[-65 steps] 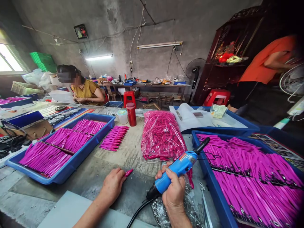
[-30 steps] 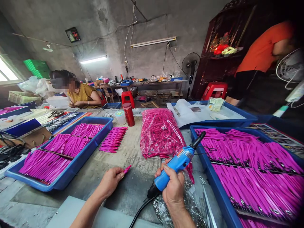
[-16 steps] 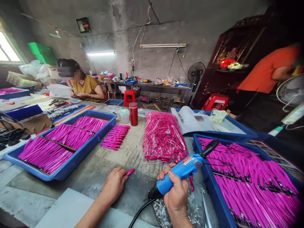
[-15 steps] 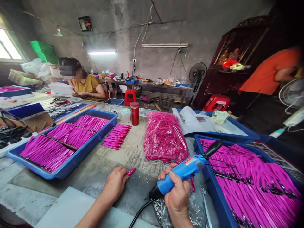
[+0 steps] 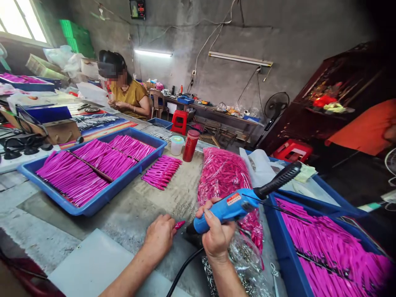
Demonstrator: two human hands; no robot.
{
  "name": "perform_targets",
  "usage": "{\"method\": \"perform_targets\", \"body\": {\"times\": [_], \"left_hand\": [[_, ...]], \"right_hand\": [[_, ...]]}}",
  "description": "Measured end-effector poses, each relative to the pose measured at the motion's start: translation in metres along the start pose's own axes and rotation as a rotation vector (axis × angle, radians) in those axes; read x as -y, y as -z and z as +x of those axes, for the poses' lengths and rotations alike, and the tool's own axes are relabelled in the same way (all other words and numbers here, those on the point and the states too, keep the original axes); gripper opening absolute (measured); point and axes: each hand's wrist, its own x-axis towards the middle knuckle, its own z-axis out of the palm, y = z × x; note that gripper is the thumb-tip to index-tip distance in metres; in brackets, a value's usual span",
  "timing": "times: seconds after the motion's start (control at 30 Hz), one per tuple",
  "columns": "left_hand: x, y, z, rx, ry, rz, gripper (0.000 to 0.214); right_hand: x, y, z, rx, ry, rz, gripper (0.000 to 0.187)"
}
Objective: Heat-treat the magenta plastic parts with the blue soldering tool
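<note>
My left hand [image 5: 159, 236] rests on the worktop, closed round a small glossy pink pointed piece [image 5: 180, 225] whose tip sticks out to the right. My right hand [image 5: 218, 235] grips a blue corded heat gun [image 5: 224, 210], its ribbed black nozzle aimed up and right, a thin wire stand beside it. A black cord [image 5: 185, 266] runs down from near its rear end. Beyond the left hand lies a row of similar pink pieces [image 5: 162, 172]. Behind the heat gun slumps a clear bag of glossy pink pieces [image 5: 224, 171]. Tiny metal bits [image 5: 185, 208] are scattered between.
Blue trays of slim pink pieces stand at left [image 5: 89, 209] and right [image 5: 280, 239]. A red cylinder [image 5: 191, 146] and a lidded tub [image 5: 177, 145] stand ahead. A bag of small metal parts [image 5: 244, 253] lies beside my right forearm. A co-worker [image 5: 131, 97] sits across the table.
The whole view has shifted and tilted. Against the table, the heat gun has come left, its rear end now nearer my left hand. Both hands keep their grips.
</note>
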Motion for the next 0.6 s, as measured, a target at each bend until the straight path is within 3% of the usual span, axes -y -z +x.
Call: {"method": "perform_targets", "body": {"times": [0.6], "left_hand": [[-0.002,0.0,-0.003,-0.015,-0.018,-0.033,0.017]], "right_hand": [[-0.023,-0.02,0.009,0.095,0.03,-0.052,0.025]]}}
